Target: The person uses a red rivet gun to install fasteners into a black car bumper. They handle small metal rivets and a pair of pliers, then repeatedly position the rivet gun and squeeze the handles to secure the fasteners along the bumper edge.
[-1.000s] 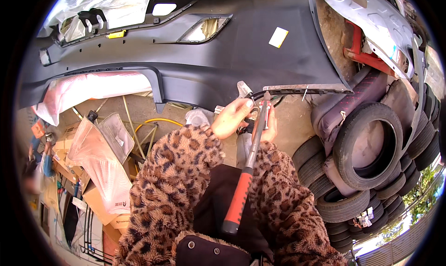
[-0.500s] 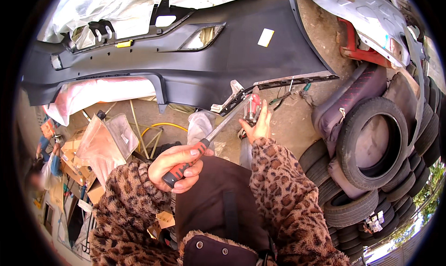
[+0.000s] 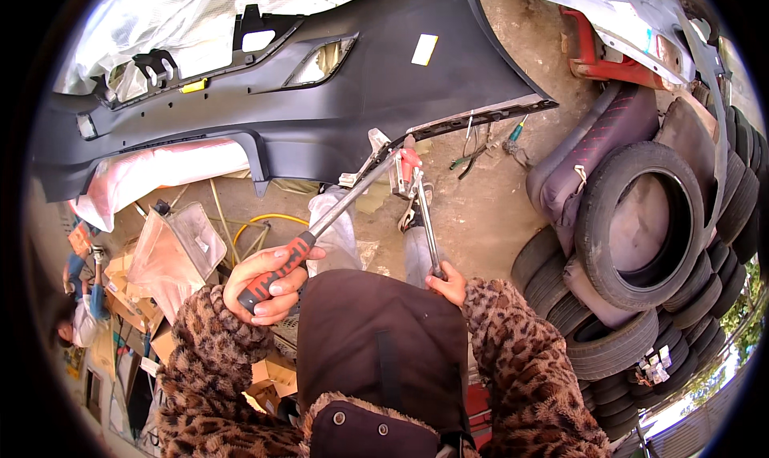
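My left hand (image 3: 268,286) is closed round the red-and-black handle of a long screwdriver (image 3: 352,202). Its grey shaft slants up to the lower edge of a large black car bumper (image 3: 320,122). My right hand (image 3: 450,284) grips the lower end of a metal rod-like handle (image 3: 427,226). At its upper end, by the bumper's corner, sits a red tool part (image 3: 411,163); its exact kind I cannot make out. A pale bracket (image 3: 372,158) lies along the bumper edge beside it.
Pliers (image 3: 473,158) and a green-handled screwdriver (image 3: 515,134) lie on the floor to the right of the bumper's corner. Stacked tyres (image 3: 641,226), a dark seat (image 3: 589,154) and a red metal part (image 3: 609,66) line the right. Cardboard boxes (image 3: 132,290) and another person (image 3: 84,306) are at left.
My right hand has moved down from the red part, and now grips the metal handle hanging below it. The left hand with the screwdriver has shifted slightly left and down. The view has turned a little.
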`<state>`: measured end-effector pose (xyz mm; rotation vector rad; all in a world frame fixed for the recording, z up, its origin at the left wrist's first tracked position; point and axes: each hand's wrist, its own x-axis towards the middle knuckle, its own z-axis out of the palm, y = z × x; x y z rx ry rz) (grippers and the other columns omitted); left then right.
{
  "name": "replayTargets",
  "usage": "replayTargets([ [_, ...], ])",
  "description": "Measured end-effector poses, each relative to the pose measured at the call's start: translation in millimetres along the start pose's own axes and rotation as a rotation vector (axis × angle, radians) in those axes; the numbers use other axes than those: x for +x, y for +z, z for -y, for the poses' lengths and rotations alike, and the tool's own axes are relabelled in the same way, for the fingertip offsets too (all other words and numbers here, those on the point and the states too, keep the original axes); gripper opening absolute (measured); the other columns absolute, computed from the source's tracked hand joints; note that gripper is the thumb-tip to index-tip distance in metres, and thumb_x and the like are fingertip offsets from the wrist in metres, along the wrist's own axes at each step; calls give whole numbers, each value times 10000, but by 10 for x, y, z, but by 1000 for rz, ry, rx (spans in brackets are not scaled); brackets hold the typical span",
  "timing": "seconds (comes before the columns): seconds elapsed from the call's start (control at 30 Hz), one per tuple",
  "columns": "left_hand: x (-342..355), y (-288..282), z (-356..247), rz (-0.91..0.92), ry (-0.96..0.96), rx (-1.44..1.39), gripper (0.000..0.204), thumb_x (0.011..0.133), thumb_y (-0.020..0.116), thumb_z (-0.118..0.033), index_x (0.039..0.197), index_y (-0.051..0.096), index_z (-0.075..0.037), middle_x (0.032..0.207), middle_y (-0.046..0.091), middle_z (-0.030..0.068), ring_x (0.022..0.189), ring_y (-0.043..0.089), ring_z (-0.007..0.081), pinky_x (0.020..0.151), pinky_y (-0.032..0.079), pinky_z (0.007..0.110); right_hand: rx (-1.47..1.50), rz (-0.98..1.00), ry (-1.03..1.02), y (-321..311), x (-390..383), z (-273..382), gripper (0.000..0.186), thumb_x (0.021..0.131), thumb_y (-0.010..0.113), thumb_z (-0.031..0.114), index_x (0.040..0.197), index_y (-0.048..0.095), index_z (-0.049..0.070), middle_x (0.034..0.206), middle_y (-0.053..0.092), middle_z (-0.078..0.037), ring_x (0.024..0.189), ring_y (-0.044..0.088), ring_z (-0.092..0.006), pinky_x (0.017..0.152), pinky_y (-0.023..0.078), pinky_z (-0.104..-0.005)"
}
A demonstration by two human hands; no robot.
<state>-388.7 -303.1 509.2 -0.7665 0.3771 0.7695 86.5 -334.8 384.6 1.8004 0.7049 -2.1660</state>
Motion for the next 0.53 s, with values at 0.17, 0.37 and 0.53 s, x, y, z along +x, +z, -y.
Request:
replayTargets([
  [0.17,-87,79,-275,-161,-48,293,524,1060,429,-236,1452,334,98,701,446,63,402,452,134,301,350,263,-212,-134,-137,20,-159,-150,259,915,739,252,925,617,23,834,638,-16,775,574,-88,699,481,-277],
  [0.37,-95,-133,-578,-272,-132,630,568,1029,539,-333,1450,398,21,662,440,27,404,452,115,325,326,252,-509,-438,-156,-320,-478,215,325,884,764,335,903,647,32,755,646,-74,694,601,-154,671,496,-324],
  [0.53,-22,-189,-543,-318,-173,698,580,1022,552,-355,1474,397,-26,667,437,21,408,450,115,336,329,261,-655,-500,6,-559,-787,778,340,892,764,351,944,658,33,742,647,-84,706,595,-137,706,505,-320],
])
